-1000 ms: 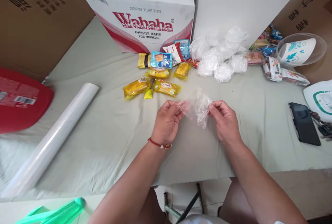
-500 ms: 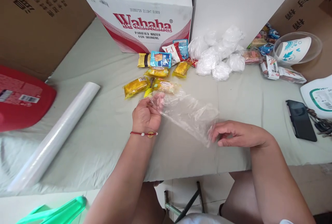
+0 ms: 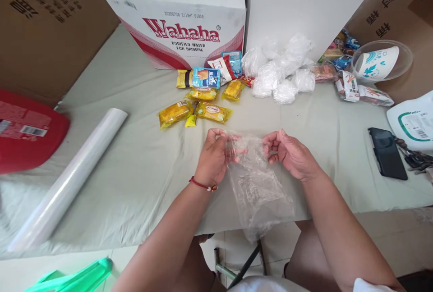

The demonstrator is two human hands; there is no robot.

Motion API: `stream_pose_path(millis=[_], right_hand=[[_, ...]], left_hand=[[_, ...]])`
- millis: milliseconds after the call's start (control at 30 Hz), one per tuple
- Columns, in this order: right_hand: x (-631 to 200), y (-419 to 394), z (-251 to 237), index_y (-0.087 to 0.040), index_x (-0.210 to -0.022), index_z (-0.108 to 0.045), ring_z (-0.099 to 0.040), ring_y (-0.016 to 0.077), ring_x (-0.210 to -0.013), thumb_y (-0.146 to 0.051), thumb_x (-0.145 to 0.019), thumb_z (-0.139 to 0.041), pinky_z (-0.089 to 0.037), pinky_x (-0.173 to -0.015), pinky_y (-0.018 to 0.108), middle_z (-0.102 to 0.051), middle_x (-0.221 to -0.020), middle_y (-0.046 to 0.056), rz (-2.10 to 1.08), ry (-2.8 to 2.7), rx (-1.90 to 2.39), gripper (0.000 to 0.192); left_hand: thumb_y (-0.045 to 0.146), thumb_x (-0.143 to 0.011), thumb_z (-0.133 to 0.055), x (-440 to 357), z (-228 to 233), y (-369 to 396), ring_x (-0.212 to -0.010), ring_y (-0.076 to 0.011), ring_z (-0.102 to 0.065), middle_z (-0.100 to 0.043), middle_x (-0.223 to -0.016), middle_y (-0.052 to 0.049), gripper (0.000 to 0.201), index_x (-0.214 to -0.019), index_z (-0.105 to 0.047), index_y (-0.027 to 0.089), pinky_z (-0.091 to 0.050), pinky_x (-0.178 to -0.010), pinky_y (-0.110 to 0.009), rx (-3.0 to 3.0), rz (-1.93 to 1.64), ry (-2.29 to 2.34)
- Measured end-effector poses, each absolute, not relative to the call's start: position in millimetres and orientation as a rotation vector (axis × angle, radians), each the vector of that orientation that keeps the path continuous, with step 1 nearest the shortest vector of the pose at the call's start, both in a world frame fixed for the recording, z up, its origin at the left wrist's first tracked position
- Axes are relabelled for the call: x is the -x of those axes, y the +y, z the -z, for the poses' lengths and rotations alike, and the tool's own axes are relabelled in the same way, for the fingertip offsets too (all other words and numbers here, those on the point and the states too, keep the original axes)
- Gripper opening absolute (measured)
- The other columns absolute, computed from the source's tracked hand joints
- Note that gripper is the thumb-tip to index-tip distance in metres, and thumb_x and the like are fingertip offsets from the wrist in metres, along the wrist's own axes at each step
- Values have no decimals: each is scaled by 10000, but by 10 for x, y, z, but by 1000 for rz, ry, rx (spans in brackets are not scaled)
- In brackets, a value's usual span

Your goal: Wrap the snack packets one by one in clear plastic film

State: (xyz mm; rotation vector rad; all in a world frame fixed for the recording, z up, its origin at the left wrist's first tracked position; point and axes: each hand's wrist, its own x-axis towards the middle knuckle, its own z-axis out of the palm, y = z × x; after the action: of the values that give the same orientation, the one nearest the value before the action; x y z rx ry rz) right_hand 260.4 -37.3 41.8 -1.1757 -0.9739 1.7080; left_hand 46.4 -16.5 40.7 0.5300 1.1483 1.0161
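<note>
I see the table [image 3: 135, 179] under a grey-green cloth, Wahaha box [image 3: 179, 26] at the back, film roll [image 3: 67, 179] lying far left. Clear plastic bag [image 3: 257, 188] hangs over the table's near edge, top held up between both hands. Left hand [image 3: 212, 159] grip pinching the bag's top left edge; right hand [image 3: 291, 154] grip pinching its top right edge. Yellow snack packs [image 3: 196, 111] just beyond the hands, phone [image 3: 387, 153] far right.
</note>
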Motion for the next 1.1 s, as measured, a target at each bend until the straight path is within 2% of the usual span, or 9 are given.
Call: stream_pose_path(millis=[133,233,400,600,700,800,900,1033,1100], right_hand=[[-2596,-391,-414,-204,-1050,-731,-628,148,-774,-608,-842,-756,-549,-634,260,-648,-859,26,-1832,-986,1193,455],[-2608,-376,-401,-204,-1014,-718,-635,135,-740,-498,-765,-860,-551,-665,270,-661,-810,-1,-1828,-1009,1264,410],[-2575,-333,-314,-196,-868,-748,-546,122,-667,-535,-776,-821,-492,-627,263,-610,-708,-14,-1448,-1108,1412,358],[-2581,-311,-236,-218,-846,-744,-509,140,-691,-538,-822,-754,-461,-607,268,-626,-776,4,-1146,-1186,1528,321],[-2579,-320,-240,-220,-819,-719,-473,136,-653,-523,-844,-732,-419,-571,262,-603,-751,0,-1035,-1240,1572,304],[-2568,-339,-264,-222,-785,-674,-406,120,-584,-513,-863,-724,-352,-533,262,-538,-672,-25,-1033,-1232,1561,306],[-2558,-362,-294,-228,-779,-642,-330,109,-535,-511,-884,-717,-283,-508,268,-446,-603,-52,-1045,-1206,1520,312],[-2496,-404,-338,-234,-778,-659,-373,111,-555,-486,-904,-713,-328,-533,283,-508,-690,-32,-953,-1262,1448,287],[-2420,-440,-345,-241,-779,-695,-441,124,-598,-451,-913,-712,-382,-573,293,-555,-756,-12,-833,-1343,1428,250]], left_hand=[[410,-869,-647,-488,-330,-154,-542,-109,-682,-702,-973,29,305,-946,-385,275,-446,-397,-187,-551,-1067,1222],[404,-879,-629,-475,-309,-137,-527,-98,-668,-689,-985,29,286,-951,-385,273,-428,-392,-181,-565,-1103,1241],[398,-878,-631,-479,-273,-145,-565,-100,-659,-663,-970,29,277,-943,-398,264,-460,-449,-196,-626,-1116,1260],[283,-775,-715,-440,-136,-114,-915,-171,-615,-600,-1000,-23,273,-939,-504,229,-539,-743,-283,-882,-1273,1439],[115,-667,-723,-396,-167,-165,-931,-198,-556,-601,-1078,-45,365,-993,-601,226,-489,-817,-324,-1314,-1450,1633],[41,-705,-590,-414,-252,-275,-832,-208,-564,-645,-886,-32,248,-838,-661,238,-462,-798,-346,-1732,-1358,1344],[50,-718,-528,-493,-287,-355,-696,-181,-549,-625,-708,-14,216,-686,-644,230,-433,-687,-320,-1736,-1111,1096],[216,-819,-583,-576,-264,-353,-568,-132,-527,-615,-672,10,106,-746,-660,214,-370,-537,-262,-1225,-917,1103],[402,-892,-613,-593,-261,-339,-615,-145,-607,-674,-781,-15,215,-824,-672,206,-420,-533,-255,-1026,-884,1047]])
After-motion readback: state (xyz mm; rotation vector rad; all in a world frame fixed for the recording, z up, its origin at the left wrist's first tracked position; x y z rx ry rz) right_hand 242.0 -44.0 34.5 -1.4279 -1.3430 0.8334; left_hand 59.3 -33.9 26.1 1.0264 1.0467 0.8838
